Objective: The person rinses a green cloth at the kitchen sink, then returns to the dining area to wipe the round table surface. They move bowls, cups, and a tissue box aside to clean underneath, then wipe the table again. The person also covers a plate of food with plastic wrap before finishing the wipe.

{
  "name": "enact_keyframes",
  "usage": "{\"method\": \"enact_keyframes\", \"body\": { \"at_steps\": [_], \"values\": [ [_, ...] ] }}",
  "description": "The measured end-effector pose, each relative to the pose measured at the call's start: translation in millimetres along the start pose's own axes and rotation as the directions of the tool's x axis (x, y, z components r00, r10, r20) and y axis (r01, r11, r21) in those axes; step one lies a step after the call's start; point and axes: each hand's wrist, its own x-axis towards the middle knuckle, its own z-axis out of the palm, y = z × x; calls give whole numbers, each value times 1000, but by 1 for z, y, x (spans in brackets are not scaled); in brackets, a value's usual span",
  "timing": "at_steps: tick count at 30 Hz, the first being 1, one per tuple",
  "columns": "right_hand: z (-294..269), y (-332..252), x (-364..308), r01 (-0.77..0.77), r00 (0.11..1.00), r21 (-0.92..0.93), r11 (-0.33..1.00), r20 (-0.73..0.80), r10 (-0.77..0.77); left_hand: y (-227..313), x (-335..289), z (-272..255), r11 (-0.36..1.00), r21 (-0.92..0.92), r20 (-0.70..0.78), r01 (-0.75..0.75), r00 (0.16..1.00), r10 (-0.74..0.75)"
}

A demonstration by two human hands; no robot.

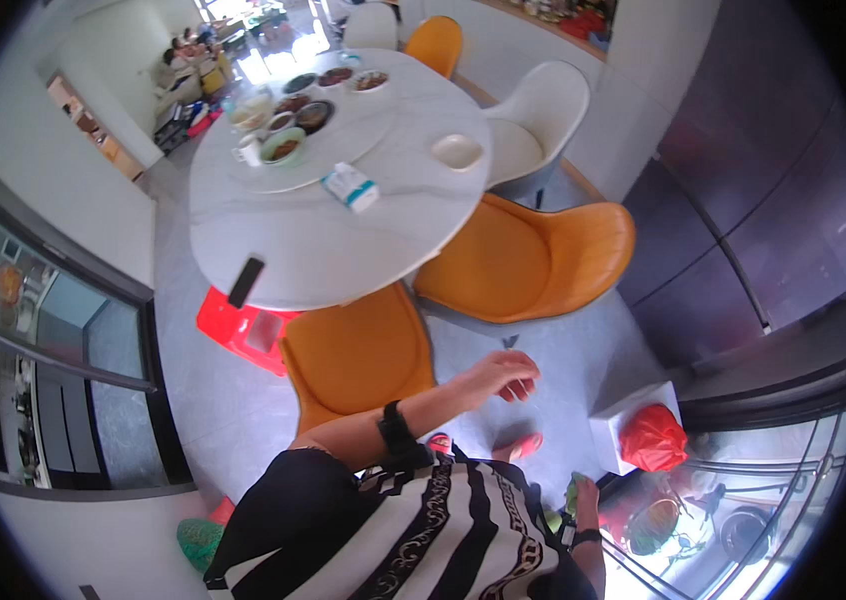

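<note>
A person in a black-and-white striped shirt (pixel 423 530) stands on a grey floor (pixel 563 350), looking down, near a round white bench (pixel 333 255) ringed with chairs. The two hands are apart. The left hand (pixel 505 377) reaches across in front of the body, above the floor, its fingers loosely bent; a black band (pixel 398 430) circles that wrist. The right hand (pixel 587 494) is lower, close to the body at the right, and seems closed around a small green bundle (pixel 572 494), though its exact kind is too small to tell. Just beyond that hand stands a white box (pixel 607 437) with a red plastic bag (pixel 653 440) on it. Pinkish-red slippers (pixel 520 447) show below the left arm. Nearest the person, one orange chair (pixel 358 355) faces the bench, and a second orange chair (pixel 503 255) is to its right, with a red stool (pixel 243 332) on the other side. A black phone (pixel 246 282) lies at the bench's near edge. Farther in are a white-and-teal packet (pixel 351 188), a white bowl (pixel 457 152) and, clustered at the far left, several dishes of food (pixel 284 148).
</note>
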Motion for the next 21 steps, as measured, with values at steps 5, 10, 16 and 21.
{"method": "enact_keyframes", "body": {
  "at_steps": [5,10,16,21],
  "values": [
    [-66,-75,122,60,997,177,982,32,-67,13,82,18,990,-139,-156,-24,988,2],
    [-99,-145,252,54,995,123,991,80,-64,30,148,31,989,-145,-337,11,940,-60],
    [-96,-263,369,192,951,74,979,235,-204,-2,233,7,966,-243,-417,88,890,-187],
    [-84,-367,414,114,905,111,987,399,-150,-58,288,-28,857,-425,-402,291,788,-467]
  ]
}}
